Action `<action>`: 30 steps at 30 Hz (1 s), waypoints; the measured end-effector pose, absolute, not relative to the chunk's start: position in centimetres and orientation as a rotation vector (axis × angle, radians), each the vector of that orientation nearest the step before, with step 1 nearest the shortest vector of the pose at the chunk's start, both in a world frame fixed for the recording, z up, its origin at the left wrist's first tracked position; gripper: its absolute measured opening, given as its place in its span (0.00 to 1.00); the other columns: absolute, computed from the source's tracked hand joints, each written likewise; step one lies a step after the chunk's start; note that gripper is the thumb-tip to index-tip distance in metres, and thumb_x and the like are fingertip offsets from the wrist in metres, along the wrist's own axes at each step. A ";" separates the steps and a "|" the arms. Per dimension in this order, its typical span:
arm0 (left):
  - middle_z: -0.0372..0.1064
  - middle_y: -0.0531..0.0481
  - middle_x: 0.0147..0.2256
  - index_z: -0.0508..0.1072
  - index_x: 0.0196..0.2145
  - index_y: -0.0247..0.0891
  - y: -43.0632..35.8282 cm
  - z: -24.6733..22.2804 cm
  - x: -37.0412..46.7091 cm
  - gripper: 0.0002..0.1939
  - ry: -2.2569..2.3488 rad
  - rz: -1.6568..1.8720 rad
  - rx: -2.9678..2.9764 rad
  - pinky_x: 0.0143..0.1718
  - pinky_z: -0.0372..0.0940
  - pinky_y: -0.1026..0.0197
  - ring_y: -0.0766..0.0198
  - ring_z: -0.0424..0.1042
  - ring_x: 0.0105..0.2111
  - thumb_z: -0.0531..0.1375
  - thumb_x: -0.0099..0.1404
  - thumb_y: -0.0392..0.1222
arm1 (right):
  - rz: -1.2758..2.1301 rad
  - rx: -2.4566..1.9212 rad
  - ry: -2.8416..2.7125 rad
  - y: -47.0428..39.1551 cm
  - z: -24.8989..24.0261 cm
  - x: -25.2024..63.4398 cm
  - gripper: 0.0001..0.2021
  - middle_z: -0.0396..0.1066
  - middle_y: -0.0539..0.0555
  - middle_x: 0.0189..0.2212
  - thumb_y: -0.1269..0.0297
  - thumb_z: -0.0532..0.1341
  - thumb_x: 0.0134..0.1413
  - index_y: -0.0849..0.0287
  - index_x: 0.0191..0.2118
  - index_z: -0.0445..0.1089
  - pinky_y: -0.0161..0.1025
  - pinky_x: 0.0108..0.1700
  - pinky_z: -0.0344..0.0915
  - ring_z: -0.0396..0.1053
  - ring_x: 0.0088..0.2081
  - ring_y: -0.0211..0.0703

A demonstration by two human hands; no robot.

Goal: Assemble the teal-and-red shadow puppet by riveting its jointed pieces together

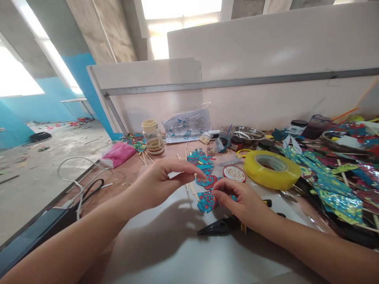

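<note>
Where blue-and-red cutouts (206,201) lie between the hands, the left hand (160,181) pinches a pale stick (196,174) between thumb and forefinger; the fingertips of the right hand (244,201) nearly meet, though whether they grasp anything cannot be told. A black pointed tool (217,226) lies below, yellow tape (272,181) beyond.

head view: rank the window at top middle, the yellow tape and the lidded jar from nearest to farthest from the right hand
1. Tape: just beyond the right hand, to its right.
2. Jar: farther back, on the left.
3. Window: high up in the background.
</note>
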State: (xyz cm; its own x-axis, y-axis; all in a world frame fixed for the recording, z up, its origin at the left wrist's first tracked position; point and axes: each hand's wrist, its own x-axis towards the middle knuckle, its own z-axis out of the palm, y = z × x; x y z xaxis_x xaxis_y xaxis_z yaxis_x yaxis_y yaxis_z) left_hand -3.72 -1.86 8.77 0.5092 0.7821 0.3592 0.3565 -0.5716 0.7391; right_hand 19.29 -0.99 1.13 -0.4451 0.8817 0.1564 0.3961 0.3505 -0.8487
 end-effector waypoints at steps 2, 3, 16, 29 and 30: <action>0.78 0.53 0.37 0.78 0.38 0.43 -1.8 8.7 -3.7 0.10 0.900 0.934 2.145 0.44 0.69 0.62 0.65 0.76 0.40 0.57 0.66 0.36 | 1.004 -1.110 -2.004 -1.0 1.2 19.3 0.09 0.72 0.51 0.29 0.58 0.56 0.60 0.57 0.35 0.69 0.37 0.32 0.62 0.69 0.32 0.40; 0.78 0.54 0.37 0.78 0.37 0.43 -1.8 8.7 -3.7 0.10 0.888 0.937 2.138 0.45 0.70 0.62 0.65 0.76 0.40 0.57 0.66 0.36 | 0.991 -1.110 -2.011 -1.0 1.2 19.3 0.09 0.72 0.51 0.30 0.58 0.56 0.60 0.57 0.35 0.69 0.37 0.32 0.62 0.69 0.32 0.40; 0.74 0.51 0.35 0.77 0.43 0.40 -2.3 6.3 -2.5 0.09 0.881 1.185 2.436 0.34 0.67 0.68 0.70 0.72 0.33 0.58 0.67 0.34 | 0.936 -1.002 -1.945 -1.5 2.0 19.8 0.09 0.72 0.49 0.28 0.57 0.57 0.61 0.56 0.36 0.69 0.32 0.29 0.63 0.68 0.29 0.35; 0.74 0.50 0.31 0.71 0.44 0.36 -2.3 0.5 -1.3 0.11 0.979 1.039 2.672 0.35 0.67 0.65 0.66 0.73 0.33 0.50 0.69 0.33 | 0.403 -0.829 -2.193 -1.8 1.9 20.2 0.04 0.74 0.48 0.30 0.67 0.57 0.62 0.57 0.38 0.69 0.30 0.33 0.64 0.70 0.29 0.34; 0.74 0.51 0.31 0.71 0.44 0.37 -2.3 0.5 -1.3 0.11 0.974 1.048 2.677 0.36 0.67 0.65 0.66 0.73 0.34 0.50 0.69 0.33 | 0.404 -0.833 -2.198 -1.9 1.8 20.2 0.04 0.74 0.48 0.30 0.67 0.57 0.62 0.57 0.38 0.69 0.30 0.33 0.64 0.70 0.30 0.34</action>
State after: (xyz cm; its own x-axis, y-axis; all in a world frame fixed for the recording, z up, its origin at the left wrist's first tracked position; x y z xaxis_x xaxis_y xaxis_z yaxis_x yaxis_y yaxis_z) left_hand -1.29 -2.30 0.55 0.5572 0.6010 0.5730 0.5278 -0.7891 0.3144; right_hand 20.23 -1.85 1.81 -0.5161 0.6724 0.5306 0.4398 0.7396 -0.5094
